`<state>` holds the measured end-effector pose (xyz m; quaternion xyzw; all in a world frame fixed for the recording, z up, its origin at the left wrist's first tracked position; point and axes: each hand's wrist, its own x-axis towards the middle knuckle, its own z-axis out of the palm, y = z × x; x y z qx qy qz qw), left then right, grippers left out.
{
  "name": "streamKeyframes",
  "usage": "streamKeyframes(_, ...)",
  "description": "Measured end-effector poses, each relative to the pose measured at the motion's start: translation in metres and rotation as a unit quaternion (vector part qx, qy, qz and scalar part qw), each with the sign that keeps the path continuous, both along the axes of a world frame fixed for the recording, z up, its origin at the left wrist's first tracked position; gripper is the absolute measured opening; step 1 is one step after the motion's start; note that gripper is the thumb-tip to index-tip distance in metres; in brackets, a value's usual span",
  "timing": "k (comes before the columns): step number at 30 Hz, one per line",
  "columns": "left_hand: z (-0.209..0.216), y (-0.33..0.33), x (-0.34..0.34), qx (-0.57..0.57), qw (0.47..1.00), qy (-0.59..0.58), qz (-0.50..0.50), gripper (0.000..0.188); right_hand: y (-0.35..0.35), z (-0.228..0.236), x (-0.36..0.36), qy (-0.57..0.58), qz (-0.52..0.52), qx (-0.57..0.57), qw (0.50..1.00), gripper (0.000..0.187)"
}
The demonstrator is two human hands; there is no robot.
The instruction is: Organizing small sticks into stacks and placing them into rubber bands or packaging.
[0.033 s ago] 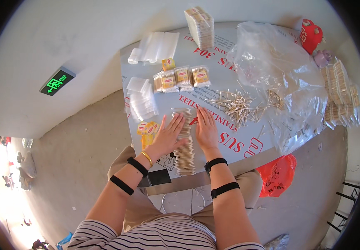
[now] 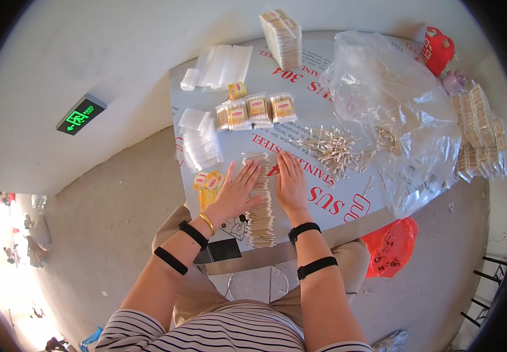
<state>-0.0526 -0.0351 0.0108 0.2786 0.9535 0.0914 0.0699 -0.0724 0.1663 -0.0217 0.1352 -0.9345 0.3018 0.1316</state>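
A long column of cotton swabs (image 2: 260,226) lies on the table before me, the sticks set crosswise one behind another. My left hand (image 2: 234,192) rests with fingers spread on its left side, fingertips and thumb over the sticks. To the right of the column, my right hand (image 2: 291,186) is laid on the table with fingers stretched out, holding nothing. Small yellow cards (image 2: 208,183) sit just left of my left hand. A loose heap of cotton swabs (image 2: 338,154) is spread beyond my right hand.
Filled swab packs (image 2: 257,108) stand past the column, with small clear bags (image 2: 200,145) to their left. Larger clear sleeves (image 2: 224,66) and a tall stack of packs (image 2: 283,41) are farther back. A big plastic bag (image 2: 388,82) covers the table's right; more packs (image 2: 479,132) lie beyond.
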Motion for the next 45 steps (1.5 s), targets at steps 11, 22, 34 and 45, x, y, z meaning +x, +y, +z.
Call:
streamKeyframes(11,0.012,-0.006,0.014,0.039,0.992,0.044,0.109,0.062,0.000,0.006,0.001,-0.014,-0.005,0.004,1.000,0.050)
streamKeyframes(22,0.009,-0.004,0.007,0.078,0.988,0.062,0.118,0.054,0.000,0.006,0.001,-0.015,0.001,0.011,1.000,0.049)
streamKeyframes(34,0.018,-0.001,-0.024,0.104,0.988,0.086,0.075,0.028,-0.002,0.007,0.000,-0.017,0.001,0.025,1.000,0.049)
streamKeyframes(45,0.013,-0.004,0.000,0.077,0.993,0.070,0.059,0.042,-0.001,0.006,0.000,-0.012,0.000,0.014,1.000,0.050)
